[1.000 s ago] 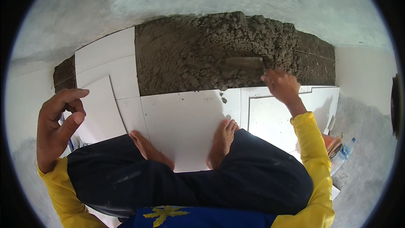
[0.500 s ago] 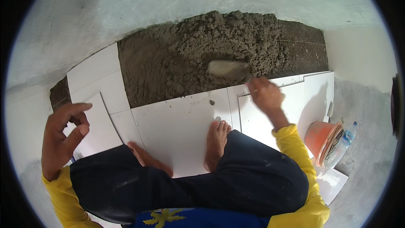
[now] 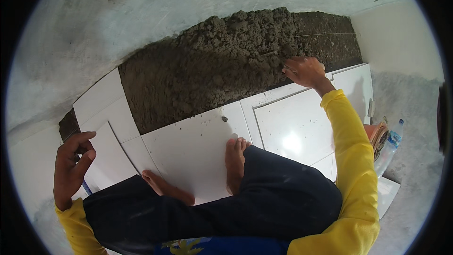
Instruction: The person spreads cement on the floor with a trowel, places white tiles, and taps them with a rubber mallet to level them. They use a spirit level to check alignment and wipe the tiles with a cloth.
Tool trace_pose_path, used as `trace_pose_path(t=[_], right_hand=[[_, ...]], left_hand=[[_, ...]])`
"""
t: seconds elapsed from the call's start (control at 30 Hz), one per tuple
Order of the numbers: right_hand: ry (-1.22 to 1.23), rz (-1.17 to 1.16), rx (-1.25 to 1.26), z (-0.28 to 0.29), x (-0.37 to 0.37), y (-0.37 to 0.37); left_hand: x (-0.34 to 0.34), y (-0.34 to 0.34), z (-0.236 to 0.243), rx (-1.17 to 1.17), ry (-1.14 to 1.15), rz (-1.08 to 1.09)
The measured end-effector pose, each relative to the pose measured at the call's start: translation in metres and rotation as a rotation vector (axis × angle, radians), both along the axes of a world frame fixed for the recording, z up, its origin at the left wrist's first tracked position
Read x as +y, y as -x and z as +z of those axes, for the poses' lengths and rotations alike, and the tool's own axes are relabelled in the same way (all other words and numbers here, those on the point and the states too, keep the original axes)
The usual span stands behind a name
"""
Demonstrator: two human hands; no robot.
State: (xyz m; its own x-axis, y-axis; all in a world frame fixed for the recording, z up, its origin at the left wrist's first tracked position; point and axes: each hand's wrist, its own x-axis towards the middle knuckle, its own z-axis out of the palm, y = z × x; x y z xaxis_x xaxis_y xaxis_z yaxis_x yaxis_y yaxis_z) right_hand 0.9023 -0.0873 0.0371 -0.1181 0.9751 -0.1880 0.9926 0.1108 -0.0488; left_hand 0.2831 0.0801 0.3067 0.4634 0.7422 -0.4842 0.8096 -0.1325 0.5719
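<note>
My right hand [image 3: 306,72] is closed round the handle of a trowel [image 3: 270,55], stretched out over the bed of grey-brown mortar [image 3: 207,73]. The trowel's blade shows nearly edge-on and is hard to make out against the mortar. Raised at the left, over my knee, my left hand [image 3: 73,167] is empty, its fingers bent and its thumb apart from them. White floor tiles [image 3: 193,141] lie along the near edge of the mortar, under my bare feet. A small lump of mortar [image 3: 224,119] sits on the middle tile.
Loose white tiles rest on the laid ones at the left [image 3: 106,156] and right [image 3: 297,123]. A thin string [image 3: 325,34] crosses the far right of the mortar. An orange bucket [image 3: 376,134] and a plastic bottle [image 3: 390,148] stand at the right. Grey wall [image 3: 155,7] borders the mortar.
My right hand has moved away and slightly right with the trowel, whose blade has turned from face-on to nearly edge-on. The mortar's near middle looks smoother. My left hand has barely moved.
</note>
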Motion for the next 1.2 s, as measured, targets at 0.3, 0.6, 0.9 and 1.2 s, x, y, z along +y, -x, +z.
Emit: trace_pose_path(t=[0.3,0.6,0.9,1.2], right_hand=[[-0.188,-0.038,0.028,0.024,-0.023,-0.025],[0.125,-0.021,0.101,0.032,-0.01,0.101],[-0.062,-0.214,0.212,0.03,-0.042,0.129],[-0.208,-0.437,0.288,0.027,-0.027,0.178]], left_hand=[[-0.004,0.006,0.001,0.112,-0.034,0.01],[-0.004,-0.011,0.001,0.015,-0.061,-0.142],[-0.018,0.007,0.009,-0.013,-0.087,-0.126],[-0.019,0.024,0.015,-0.088,-0.13,-0.231]])
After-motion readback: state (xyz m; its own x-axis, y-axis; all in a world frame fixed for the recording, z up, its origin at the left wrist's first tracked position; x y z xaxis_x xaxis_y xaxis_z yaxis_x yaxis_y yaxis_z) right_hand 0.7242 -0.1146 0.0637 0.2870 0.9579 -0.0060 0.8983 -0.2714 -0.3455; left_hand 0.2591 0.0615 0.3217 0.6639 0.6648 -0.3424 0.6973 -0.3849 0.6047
